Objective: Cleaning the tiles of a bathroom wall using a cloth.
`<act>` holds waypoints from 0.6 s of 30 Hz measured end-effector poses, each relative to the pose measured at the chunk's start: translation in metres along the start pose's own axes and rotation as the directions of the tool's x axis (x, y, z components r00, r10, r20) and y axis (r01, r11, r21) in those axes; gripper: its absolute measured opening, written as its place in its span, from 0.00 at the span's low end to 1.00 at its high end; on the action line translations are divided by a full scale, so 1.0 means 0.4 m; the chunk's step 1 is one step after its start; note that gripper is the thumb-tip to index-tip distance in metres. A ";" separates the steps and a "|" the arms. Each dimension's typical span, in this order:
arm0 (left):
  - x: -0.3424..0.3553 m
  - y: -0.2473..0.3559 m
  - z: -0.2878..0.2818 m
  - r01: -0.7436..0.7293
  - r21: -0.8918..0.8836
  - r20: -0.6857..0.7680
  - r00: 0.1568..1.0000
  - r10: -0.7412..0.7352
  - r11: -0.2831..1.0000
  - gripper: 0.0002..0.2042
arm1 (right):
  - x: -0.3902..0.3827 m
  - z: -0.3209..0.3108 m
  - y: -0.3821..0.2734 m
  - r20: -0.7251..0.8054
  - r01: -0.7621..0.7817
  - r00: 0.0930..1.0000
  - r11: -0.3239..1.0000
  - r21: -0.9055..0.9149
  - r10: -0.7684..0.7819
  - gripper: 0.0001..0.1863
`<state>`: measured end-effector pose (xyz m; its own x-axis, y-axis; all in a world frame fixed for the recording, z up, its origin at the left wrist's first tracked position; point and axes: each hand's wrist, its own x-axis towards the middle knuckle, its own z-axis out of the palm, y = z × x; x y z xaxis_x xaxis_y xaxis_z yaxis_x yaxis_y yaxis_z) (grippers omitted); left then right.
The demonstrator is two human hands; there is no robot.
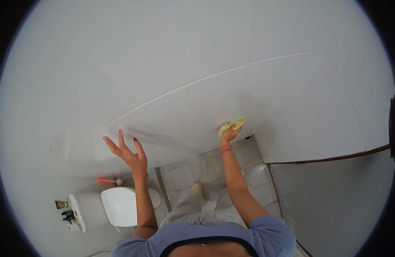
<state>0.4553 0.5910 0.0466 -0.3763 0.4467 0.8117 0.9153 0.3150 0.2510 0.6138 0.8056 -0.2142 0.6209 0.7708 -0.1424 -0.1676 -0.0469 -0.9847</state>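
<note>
My right hand grips a folded yellow cloth against the glossy white wall, a little left of the corner at the right. A red band circles that wrist. My left hand is raised farther left by the same wall, fingers spread and holding nothing; I cannot tell whether it touches the surface. A pale raised line runs across the wall above both hands.
A white toilet stands at lower left, with bottles and a green tube by its tank and an orange-handled brush behind. My foot is on the grey tiled floor. A grey panel is at lower right.
</note>
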 end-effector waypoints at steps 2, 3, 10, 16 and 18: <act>-0.024 -0.054 -0.047 0.096 -0.024 0.025 0.995 -0.095 0.995 0.25 | -0.035 0.002 0.022 -0.002 -0.311 0.950 0.950 0.020 0.311 0.22; -0.024 -0.100 -0.086 0.185 -0.037 0.029 0.982 -0.184 0.982 0.26 | -0.081 0.027 -0.028 -0.012 -0.346 0.936 0.928 0.135 0.351 0.21; -0.037 -0.255 -0.219 0.207 0.025 -0.001 0.978 -0.207 0.978 0.26 | -0.417 0.113 -0.437 0.041 0.100 0.991 0.923 0.372 -0.124 0.19; -0.029 -0.321 -0.222 0.191 -0.042 -0.050 0.980 -0.192 0.981 0.24 | -0.636 0.141 -0.454 0.141 0.968 0.062 0.093 0.231 -0.988 0.18; -0.037 -0.348 -0.231 0.211 -0.043 -0.046 0.976 -0.213 0.977 0.24 | -0.608 0.135 -0.418 0.116 0.960 0.144 0.167 0.223 -0.983 0.20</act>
<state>0.3468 0.4631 0.0486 -0.5553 0.3307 0.7631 0.8208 0.3660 0.4386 0.4496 0.6601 -0.0094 0.1656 0.2306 0.9589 0.3976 0.8741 -0.2789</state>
